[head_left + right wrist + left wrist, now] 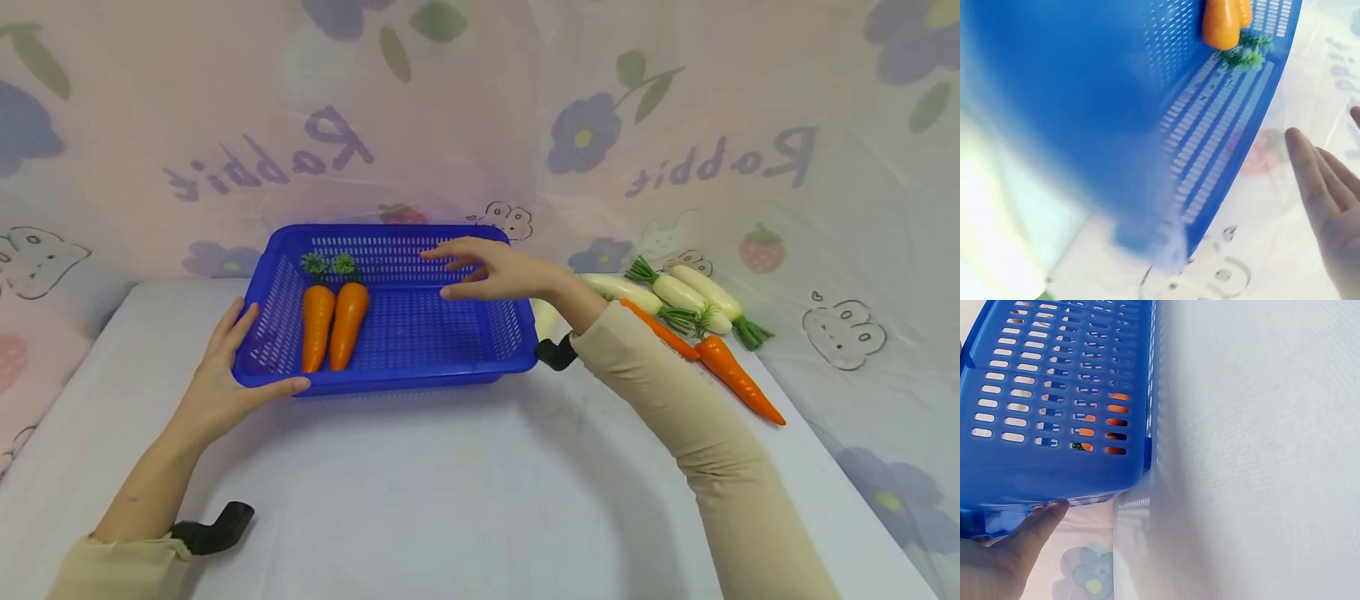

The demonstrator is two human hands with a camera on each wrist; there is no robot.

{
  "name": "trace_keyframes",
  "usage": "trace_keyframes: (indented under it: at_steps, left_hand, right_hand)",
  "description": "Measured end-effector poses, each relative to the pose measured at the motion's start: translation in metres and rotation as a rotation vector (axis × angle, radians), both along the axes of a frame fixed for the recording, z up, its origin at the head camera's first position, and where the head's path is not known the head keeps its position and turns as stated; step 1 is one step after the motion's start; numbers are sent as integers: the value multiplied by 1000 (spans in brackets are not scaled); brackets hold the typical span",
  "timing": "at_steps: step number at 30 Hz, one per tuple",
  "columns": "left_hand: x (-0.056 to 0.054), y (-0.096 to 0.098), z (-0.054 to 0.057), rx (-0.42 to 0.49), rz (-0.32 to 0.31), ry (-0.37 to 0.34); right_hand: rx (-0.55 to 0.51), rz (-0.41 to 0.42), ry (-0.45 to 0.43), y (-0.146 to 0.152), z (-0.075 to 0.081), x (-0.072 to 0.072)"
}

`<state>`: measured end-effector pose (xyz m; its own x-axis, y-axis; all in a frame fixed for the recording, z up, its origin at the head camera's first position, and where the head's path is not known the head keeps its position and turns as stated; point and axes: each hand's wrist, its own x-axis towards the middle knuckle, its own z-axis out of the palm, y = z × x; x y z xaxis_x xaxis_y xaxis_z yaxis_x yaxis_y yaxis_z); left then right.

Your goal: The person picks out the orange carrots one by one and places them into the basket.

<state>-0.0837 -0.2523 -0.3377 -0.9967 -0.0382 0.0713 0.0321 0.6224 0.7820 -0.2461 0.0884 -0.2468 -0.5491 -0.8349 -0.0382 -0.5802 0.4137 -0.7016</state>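
1. Basket: blue, perforated, stood on the desk; two carrots lay side by side inside, at its left end.
2. Left grip: spread at the basket's near-left corner, thumb along the near rim, fingers straight rather than wrapped round.
3. Right grip: above the basket's interior, fingers loosely extended, nothing held.
4. Progress, as judged: filling looked part done, with only that pair inside.
5. Outstanding, apparently: a large carrot, a slim carrot and at least three white radishes, all on the desk, right of the basket.
6. Obscured: the right forearm hid one radish's end; a pale form beside the basket was unidentifiable; the right wrist view was blurred and glaring.
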Motion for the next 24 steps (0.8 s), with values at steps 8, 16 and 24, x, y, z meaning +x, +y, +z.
trace_keyframes:
  at_steps: [8,16,24]
  left_hand:
    - [4,-3,-2,9,7,6]
    - [2,-1,-5,11,-10,1]
    - [3,0,-3,-1,-12,8]
  right_hand:
    - [-36,-80,52,26,-8,2]
    - [-61,-155,44,59,-14,6]
    - [-63,-239,58,96,-21,9]
